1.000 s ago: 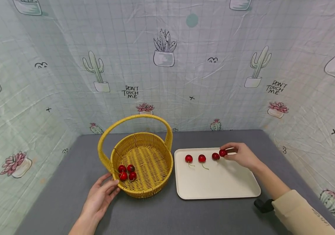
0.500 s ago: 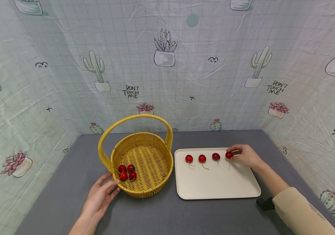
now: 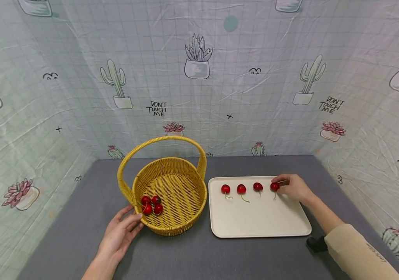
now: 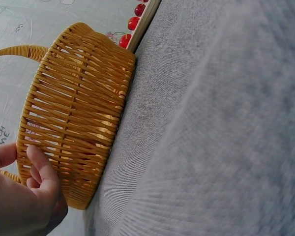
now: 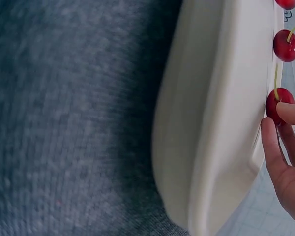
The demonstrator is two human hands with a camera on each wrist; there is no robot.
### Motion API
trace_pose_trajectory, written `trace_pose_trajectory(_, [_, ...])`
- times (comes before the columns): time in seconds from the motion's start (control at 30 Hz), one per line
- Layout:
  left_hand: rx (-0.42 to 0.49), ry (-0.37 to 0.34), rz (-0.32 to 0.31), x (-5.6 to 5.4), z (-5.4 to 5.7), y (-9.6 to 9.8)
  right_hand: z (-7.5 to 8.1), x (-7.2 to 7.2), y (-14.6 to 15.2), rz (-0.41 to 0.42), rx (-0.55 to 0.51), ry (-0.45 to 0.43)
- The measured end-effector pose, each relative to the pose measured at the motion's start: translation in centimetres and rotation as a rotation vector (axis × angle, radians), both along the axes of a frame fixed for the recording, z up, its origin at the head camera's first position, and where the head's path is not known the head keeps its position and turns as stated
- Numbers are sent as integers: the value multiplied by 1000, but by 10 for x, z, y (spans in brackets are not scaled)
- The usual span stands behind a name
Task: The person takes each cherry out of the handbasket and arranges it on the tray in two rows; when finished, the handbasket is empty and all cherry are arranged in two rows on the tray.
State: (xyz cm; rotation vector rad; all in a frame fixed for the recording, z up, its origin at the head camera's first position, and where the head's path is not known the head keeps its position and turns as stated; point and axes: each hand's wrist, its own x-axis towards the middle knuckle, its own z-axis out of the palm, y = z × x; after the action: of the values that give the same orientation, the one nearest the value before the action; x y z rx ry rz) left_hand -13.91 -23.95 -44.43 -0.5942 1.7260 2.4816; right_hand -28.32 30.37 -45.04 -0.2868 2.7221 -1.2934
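My right hand [image 3: 294,188] pinches a red cherry [image 5: 274,106] at the back right of the cream tray [image 3: 255,221]; its green stem points toward the front of the tray. To its left, three other cherries lie in a row, the nearest being a dark red cherry [image 3: 257,186]. A yellow woven basket [image 3: 176,194] with a tall arched handle [image 3: 164,138] stands left of the tray. My left hand [image 3: 118,233] grips the basket's rim at the front left, thumb over the edge and fingers against the outer wall. Inside the basket, several cherries [image 3: 147,209] cluster near that hand.
The grey cloth-covered table [image 3: 199,256] carries the basket and tray side by side. Behind them hangs a printed curtain [image 3: 199,97], with more of it on both sides. A black object [image 3: 316,244] is at the right sleeve [image 3: 353,249].
My right hand has moved right with its cherry and come down slightly nearer the front, widening the gap to the third cherry. My left hand and the basket have stayed put.
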Motion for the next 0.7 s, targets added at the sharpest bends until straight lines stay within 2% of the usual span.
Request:
trace_pose_trajectory(0.37, [12,4,0,-1,0,-1,4,-2,5,28,-3,-12])
trace_pose_trajectory(0.57, [18,-2,1,-1,-1,-2,19,-3,5,65,81,57])
trace_pose_trajectory(0.7, [15,-1,-4,-1,-1,-2,32,-4,-4,92,99,105])
